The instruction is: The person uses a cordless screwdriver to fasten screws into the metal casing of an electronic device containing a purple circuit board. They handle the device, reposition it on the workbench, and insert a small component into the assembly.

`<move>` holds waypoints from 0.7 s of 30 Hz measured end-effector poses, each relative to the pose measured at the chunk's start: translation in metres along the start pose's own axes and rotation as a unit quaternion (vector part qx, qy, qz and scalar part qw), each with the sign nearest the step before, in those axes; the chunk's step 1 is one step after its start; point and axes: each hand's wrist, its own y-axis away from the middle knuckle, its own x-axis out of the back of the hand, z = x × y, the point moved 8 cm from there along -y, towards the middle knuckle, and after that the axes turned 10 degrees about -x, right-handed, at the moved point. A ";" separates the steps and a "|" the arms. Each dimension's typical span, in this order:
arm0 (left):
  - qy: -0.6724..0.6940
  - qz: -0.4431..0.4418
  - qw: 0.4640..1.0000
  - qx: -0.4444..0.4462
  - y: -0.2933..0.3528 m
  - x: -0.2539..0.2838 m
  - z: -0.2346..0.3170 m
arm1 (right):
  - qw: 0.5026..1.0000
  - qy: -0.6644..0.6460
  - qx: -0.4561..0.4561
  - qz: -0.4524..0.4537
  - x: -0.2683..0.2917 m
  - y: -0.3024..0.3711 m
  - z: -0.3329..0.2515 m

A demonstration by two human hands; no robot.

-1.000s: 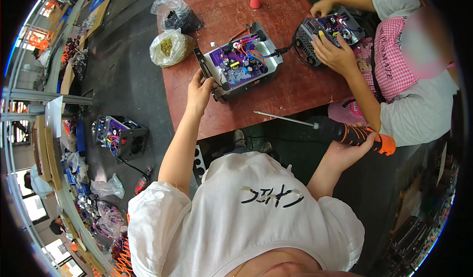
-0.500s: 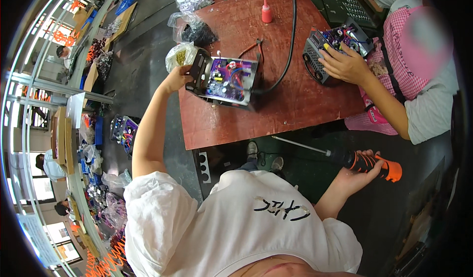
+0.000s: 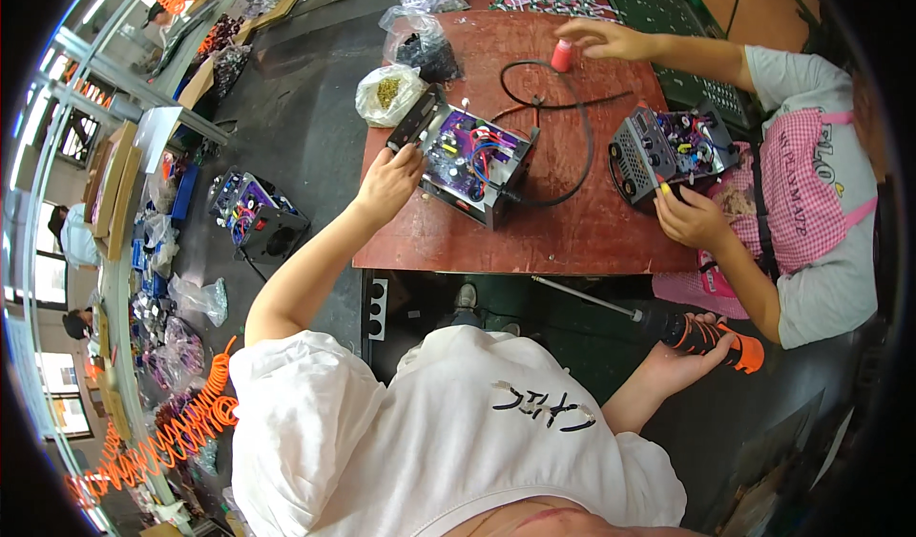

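Head view: my left hand has its fingers bent against the dark end panel of the open-topped device, which sits on the red desk; pinching or merely resting, I cannot tell. My right hand has its fingers wrapped closed around the orange-and-black driver. Risks: pulling the leaning panel could strain the wiring; snagging the looped black cable could drag the device (its exposed board worries me); a careless swing could knock the driver's long shaft against the desk.
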 end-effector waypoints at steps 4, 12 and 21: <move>-0.041 -0.015 0.999 -0.008 -0.013 -0.006 -0.001 | 0.999 0.005 -0.017 -0.036 -0.006 0.009 0.004; -0.054 -0.163 0.985 0.015 -0.027 -0.025 0.007 | 0.999 0.001 -0.001 -0.045 0.009 0.024 -0.012; 0.272 0.170 0.891 0.321 0.033 -0.023 0.024 | 0.998 -0.034 0.033 -0.033 0.026 0.012 -0.015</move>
